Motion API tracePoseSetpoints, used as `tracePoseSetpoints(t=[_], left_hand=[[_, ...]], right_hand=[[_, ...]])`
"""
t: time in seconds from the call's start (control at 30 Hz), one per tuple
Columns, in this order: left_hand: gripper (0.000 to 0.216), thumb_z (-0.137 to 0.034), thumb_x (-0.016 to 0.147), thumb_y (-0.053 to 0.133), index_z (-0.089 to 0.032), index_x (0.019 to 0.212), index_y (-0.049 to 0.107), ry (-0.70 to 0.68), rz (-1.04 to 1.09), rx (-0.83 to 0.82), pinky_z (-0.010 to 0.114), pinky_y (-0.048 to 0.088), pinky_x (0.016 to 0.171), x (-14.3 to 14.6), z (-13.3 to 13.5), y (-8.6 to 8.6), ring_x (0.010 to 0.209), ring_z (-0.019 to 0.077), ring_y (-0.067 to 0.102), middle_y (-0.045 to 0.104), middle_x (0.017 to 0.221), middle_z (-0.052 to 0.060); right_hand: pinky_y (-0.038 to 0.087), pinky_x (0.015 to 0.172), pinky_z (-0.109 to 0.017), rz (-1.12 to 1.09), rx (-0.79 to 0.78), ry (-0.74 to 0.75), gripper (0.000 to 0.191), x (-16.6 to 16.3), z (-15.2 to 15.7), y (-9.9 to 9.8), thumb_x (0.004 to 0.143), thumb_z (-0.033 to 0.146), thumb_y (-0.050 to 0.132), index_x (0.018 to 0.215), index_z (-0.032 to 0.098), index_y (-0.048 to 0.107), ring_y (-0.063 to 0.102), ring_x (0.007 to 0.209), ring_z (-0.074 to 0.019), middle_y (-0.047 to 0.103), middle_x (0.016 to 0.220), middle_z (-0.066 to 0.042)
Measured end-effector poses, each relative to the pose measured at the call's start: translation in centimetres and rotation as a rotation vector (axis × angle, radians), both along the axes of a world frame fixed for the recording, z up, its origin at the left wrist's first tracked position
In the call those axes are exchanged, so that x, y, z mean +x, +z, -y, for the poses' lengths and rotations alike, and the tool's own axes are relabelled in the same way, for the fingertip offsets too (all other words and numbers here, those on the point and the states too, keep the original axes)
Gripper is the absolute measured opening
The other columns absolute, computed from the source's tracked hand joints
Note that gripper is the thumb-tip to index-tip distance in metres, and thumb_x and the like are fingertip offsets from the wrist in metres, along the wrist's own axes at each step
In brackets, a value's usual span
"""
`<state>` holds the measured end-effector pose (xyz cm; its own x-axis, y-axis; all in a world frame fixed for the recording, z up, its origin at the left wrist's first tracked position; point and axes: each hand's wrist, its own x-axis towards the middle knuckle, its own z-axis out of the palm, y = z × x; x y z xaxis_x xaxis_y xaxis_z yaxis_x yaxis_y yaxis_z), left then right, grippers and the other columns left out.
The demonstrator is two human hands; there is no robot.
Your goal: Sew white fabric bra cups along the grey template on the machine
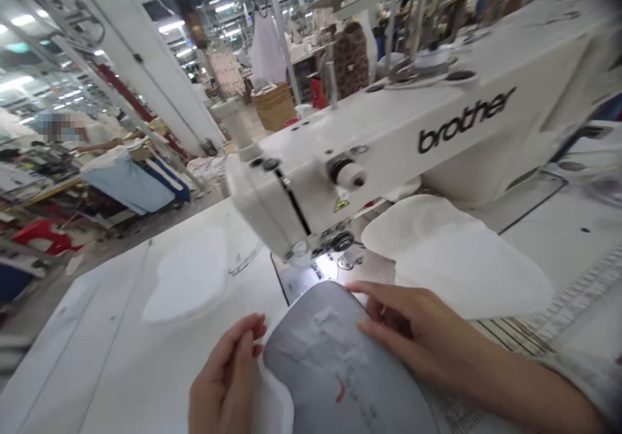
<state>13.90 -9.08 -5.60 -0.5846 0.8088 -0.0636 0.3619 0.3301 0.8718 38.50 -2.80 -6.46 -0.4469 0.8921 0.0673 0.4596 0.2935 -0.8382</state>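
Note:
A grey, rounded flat template [347, 363] with a worn surface and a red curved mark lies on a white fabric piece [278, 392], whose edge shows along the left side. My left hand [226, 372] is closed, thumb and fingers pinching at that white edge. On the opposite side, my right hand [418, 327] grips the template's right edge, its index finger reaching the top and its other fingers curled. The template's tip points at the lit needle area [323, 267] of a white sewing machine [311, 181], just in front of it.
A white padded piece [447, 252] lies under the machine arm at the right. Another white piece [189, 275] is on the table [136, 369] at the left. Beyond the table stand a red stool [48, 236], a cardboard box [275, 107] and a person at another workstation.

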Motion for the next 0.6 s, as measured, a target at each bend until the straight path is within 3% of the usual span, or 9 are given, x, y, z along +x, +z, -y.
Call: tracePoseSetpoints(t=[0.23,0.6], left_hand=[[0.045,-0.060,0.080,0.054,-0.024,0.102,0.070,-0.181,0.021,-0.086,0.035,0.051,0.092,-0.2,0.2,0.0,0.104,0.0227,0.066,0.072,0.112,0.006],[0.039,-0.054,0.083,0.053,-0.023,0.099,0.071,-0.163,0.004,-0.052,0.037,0.050,0.091,0.9,0.3,0.6,0.101,0.0233,0.067,0.073,0.106,0.005]], right_hand=[[0.042,0.049,-0.021,-0.065,-0.124,-0.005,0.037,0.1,0.2,0.4,0.089,0.038,0.055,0.121,0.022,0.061,0.053,0.056,-0.0108,0.060,0.073,0.001],[0.044,0.049,-0.021,-0.032,-0.064,-0.031,0.035,0.5,1.0,0.1,0.086,0.037,0.057,0.117,0.023,0.066,0.054,0.054,-0.0102,0.062,0.075,0.000]])
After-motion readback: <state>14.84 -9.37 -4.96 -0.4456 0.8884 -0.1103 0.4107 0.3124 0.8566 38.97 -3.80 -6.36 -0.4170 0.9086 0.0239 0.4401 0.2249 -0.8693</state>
